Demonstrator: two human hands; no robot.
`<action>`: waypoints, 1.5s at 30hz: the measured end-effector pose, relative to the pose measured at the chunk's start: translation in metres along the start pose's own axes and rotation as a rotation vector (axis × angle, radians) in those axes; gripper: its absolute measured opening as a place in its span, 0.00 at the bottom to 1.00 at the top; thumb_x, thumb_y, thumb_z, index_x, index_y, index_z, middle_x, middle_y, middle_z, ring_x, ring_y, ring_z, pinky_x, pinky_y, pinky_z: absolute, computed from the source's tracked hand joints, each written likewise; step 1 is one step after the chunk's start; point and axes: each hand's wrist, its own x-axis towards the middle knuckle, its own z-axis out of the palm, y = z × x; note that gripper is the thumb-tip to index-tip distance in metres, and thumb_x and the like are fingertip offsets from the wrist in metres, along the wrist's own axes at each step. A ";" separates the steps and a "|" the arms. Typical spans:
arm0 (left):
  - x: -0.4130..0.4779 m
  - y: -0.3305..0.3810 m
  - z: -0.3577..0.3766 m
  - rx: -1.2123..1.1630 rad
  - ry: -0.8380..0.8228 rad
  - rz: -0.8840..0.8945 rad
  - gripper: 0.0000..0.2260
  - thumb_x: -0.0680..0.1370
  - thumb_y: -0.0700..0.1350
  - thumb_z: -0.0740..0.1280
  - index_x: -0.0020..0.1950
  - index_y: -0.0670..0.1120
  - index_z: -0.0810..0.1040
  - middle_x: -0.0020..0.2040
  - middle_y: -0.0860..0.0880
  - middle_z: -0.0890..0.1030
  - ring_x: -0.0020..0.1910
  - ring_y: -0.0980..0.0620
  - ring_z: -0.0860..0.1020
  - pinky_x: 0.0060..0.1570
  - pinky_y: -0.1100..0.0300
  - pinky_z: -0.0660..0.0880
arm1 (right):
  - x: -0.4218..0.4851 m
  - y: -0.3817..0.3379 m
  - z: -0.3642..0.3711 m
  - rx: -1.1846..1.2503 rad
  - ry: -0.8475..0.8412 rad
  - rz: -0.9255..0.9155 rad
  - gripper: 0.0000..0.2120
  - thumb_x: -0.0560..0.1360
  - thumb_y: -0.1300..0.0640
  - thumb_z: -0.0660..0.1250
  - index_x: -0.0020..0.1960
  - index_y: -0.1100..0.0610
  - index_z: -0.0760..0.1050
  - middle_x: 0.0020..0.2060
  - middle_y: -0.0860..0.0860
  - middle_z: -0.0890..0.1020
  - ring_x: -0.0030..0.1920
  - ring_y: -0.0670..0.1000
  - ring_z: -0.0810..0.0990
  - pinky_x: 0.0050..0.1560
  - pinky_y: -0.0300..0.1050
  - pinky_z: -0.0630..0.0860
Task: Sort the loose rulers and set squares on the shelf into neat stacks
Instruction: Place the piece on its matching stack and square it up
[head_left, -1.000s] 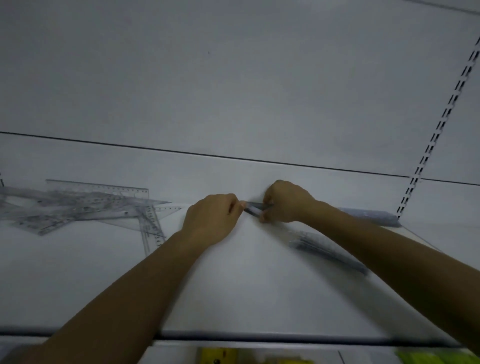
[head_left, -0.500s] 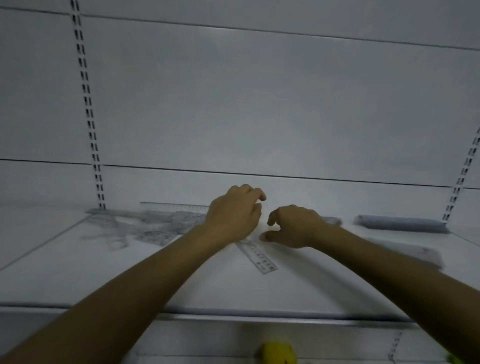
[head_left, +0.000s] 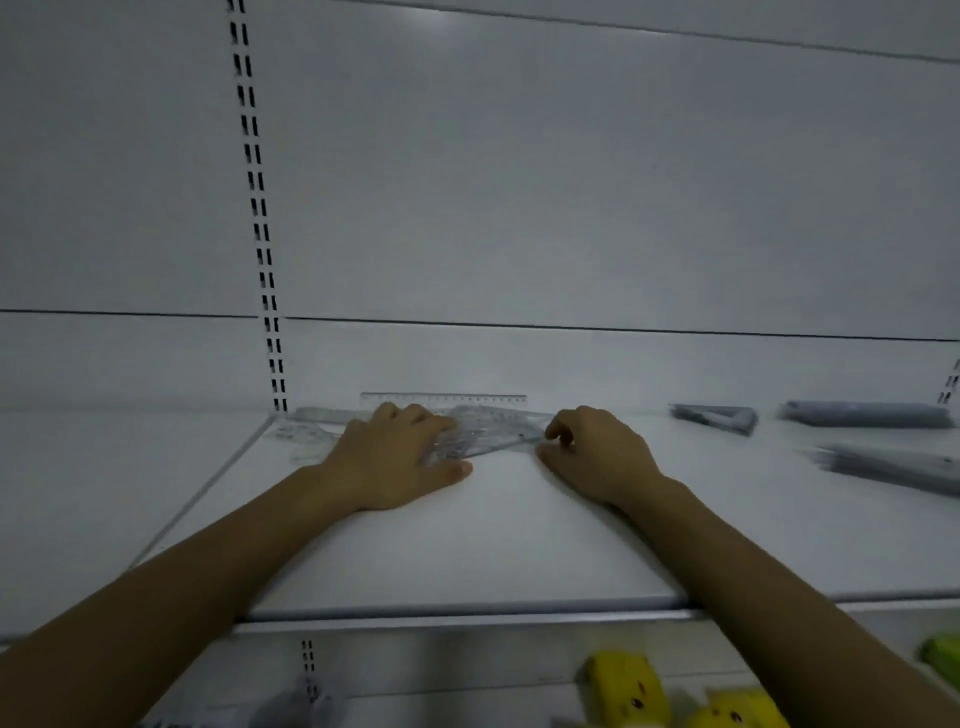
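Note:
A loose pile of clear rulers and set squares lies at the back left of the white shelf. My left hand rests flat on the pile's left part with fingers spread. My right hand is at the pile's right tip, fingers curled, with thumb and forefinger pinching that tip. One clear ruler leans against the back wall behind the pile.
To the right lie a stack of set squares, a ruler stack and another ruler stack nearer me. A slotted upright runs up the back wall. Yellow items and a green item sit on the lower shelf.
Both hands moved from the single ruler to the loose pile. My left hand came down flat on the pile, and my right hand closed on its right tip.

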 end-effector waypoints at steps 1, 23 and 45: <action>0.000 -0.001 0.001 -0.046 0.026 0.017 0.37 0.66 0.74 0.49 0.72 0.60 0.63 0.69 0.55 0.68 0.65 0.50 0.64 0.63 0.46 0.67 | -0.001 0.004 0.001 0.076 0.014 0.008 0.13 0.75 0.47 0.65 0.57 0.51 0.76 0.49 0.48 0.79 0.48 0.49 0.76 0.46 0.42 0.71; 0.000 0.010 -0.001 -0.451 0.510 0.193 0.07 0.75 0.53 0.64 0.48 0.53 0.79 0.45 0.57 0.79 0.45 0.57 0.76 0.44 0.52 0.76 | -0.005 0.005 -0.016 0.499 0.656 0.066 0.13 0.71 0.42 0.70 0.42 0.52 0.78 0.38 0.45 0.81 0.37 0.45 0.77 0.37 0.37 0.71; -0.004 0.026 -0.026 -1.414 0.404 -0.159 0.12 0.81 0.36 0.52 0.51 0.43 0.74 0.42 0.43 0.83 0.32 0.46 0.82 0.33 0.58 0.81 | -0.014 -0.035 0.004 0.142 0.629 -0.661 0.07 0.73 0.58 0.69 0.50 0.56 0.82 0.46 0.50 0.85 0.42 0.50 0.84 0.40 0.44 0.80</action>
